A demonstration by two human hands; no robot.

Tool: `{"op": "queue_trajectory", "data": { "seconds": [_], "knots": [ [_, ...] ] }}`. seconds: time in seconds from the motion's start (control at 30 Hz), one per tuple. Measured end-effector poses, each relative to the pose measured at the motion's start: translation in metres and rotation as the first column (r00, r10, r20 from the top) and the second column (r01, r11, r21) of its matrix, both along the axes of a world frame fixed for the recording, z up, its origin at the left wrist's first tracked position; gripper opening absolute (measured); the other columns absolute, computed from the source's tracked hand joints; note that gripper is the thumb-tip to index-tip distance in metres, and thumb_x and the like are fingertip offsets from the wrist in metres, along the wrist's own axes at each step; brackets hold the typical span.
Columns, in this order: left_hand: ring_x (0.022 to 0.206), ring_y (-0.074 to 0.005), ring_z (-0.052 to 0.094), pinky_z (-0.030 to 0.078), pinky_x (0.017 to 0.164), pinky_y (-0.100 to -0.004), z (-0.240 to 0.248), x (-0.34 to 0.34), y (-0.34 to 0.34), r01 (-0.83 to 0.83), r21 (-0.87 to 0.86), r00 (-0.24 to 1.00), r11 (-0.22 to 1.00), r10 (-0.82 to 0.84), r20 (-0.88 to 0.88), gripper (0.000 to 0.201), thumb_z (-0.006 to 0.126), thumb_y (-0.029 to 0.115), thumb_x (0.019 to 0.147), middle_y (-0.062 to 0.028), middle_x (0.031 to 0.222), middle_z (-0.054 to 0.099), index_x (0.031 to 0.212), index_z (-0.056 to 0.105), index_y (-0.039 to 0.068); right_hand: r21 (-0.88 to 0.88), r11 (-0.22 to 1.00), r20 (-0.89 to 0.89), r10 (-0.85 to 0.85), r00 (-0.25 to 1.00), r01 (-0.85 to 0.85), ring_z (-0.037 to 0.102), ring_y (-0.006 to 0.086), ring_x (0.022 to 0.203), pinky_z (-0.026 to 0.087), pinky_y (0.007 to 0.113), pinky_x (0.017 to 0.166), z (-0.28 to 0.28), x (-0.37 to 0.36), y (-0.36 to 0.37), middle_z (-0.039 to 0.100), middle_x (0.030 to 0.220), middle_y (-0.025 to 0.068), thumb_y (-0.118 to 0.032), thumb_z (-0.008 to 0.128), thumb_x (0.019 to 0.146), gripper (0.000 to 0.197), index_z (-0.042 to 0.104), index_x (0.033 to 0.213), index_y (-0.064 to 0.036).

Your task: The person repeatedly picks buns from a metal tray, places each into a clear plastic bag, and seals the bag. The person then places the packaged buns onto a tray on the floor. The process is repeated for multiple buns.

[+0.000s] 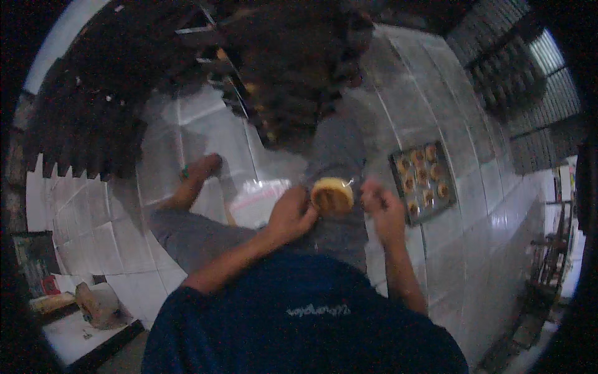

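Observation:
In my left hand [290, 215] is a round bun [332, 196], golden yellow at its edge and browner in the middle. The thumb and fingers close on its left side, above my lap. A thin shiny glint shows at the bun's upper right, perhaps clear plastic; I cannot tell for sure. Just right of the bun, my right hand [382, 209] has its fingers curled together, a little blurred. Whatever they pinch is too small to make out. Left of my lap lies a pack of clear and white plastic bags [258, 198] with a pinkish stripe.
A dark rectangular tray [416, 216] with several round pastries [420, 173] lies on the pale tiled floor [461, 249] to the right. Stacked dark trays [280, 68] rise in front. A low white-topped surface [81, 340] with a bulky brownish object stands at the lower left.

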State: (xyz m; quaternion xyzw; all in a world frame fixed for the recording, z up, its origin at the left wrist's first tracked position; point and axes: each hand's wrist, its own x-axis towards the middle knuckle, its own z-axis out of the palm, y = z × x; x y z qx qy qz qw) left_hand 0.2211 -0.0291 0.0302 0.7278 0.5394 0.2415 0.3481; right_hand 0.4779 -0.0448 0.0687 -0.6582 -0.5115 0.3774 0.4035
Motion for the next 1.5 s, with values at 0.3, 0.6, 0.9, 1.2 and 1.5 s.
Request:
{"op": "queue_trajectory", "data": {
  "seconds": [0.3,0.6,0.9,1.2,1.5],
  "knots": [
    [0.098,-0.0419,0.067,0.054,0.093,-0.0439,-0.021,-0.1,-0.041,-0.509,-0.035,0.776,0.86,0.476,0.414,0.023,0.063,0.016,0.098,-0.0181,0.116,0.069,0.116,0.063,0.002,0.269,0.781,0.074,0.567,0.821,-0.563,0.072,0.0258,0.111,0.057,0.04,0.096,0.117,-0.142,0.118,0.074,0.121,0.0162,-0.02,0.084,0.082,0.056,0.065,0.133,-0.0056],
    [0.135,-0.0458,0.047,0.032,0.112,-0.0736,-0.058,-0.127,-0.056,0.01,0.204,0.775,0.979,0.121,-0.62,0.04,0.066,0.018,0.089,-0.0153,0.159,0.046,0.127,0.07,0.005,0.361,0.54,0.868,0.104,0.486,-0.76,0.075,0.0307,0.103,0.057,0.04,0.088,0.376,-0.243,0.353,0.077,0.111,0.0168,-0.03,0.078,0.091,0.036,0.076,0.119,-0.0076],
    [0.141,-0.0427,0.043,0.026,0.116,-0.072,-0.052,-0.128,-0.068,0.046,0.185,0.804,0.982,0.073,-0.59,0.041,0.068,0.022,0.085,-0.0133,0.153,0.052,0.121,0.071,0.003,0.105,0.466,0.408,0.786,0.465,-0.879,0.074,0.0331,0.1,0.056,0.045,0.092,-0.012,-0.216,0.116,0.077,0.101,0.0154,-0.043,0.078,0.087,0.044,0.078,0.11,-0.006],
    [0.098,-0.0319,0.06,0.051,0.094,-0.0491,0.056,-0.091,-0.081,-0.137,-0.128,0.98,0.982,0.115,-0.164,0.023,0.08,0.026,0.088,-0.0138,0.11,0.066,0.091,0.069,0.006,0.125,0.876,-0.242,0.483,0.841,-0.467,0.073,0.019,0.083,0.057,0.036,0.076,-0.027,-0.17,0.068,0.078,0.09,0.0068,-0.03,0.08,0.089,0.03,0.079,0.099,-0.0014],
    [0.094,-0.0162,0.065,0.055,0.084,-0.0332,0.063,-0.154,-0.006,-0.599,-0.32,0.195,0.735,0.52,0.831,0.03,0.073,0.023,0.097,-0.004,0.107,0.068,0.118,0.066,0.003,0.536,0.762,0.202,0.302,0.932,-0.363,0.071,0.013,0.075,0.055,0.031,0.073,0.181,-0.139,0.132,0.077,0.079,0.0062,-0.023,0.081,0.091,0.02,0.078,0.09,-0.0036]
  ]
}}
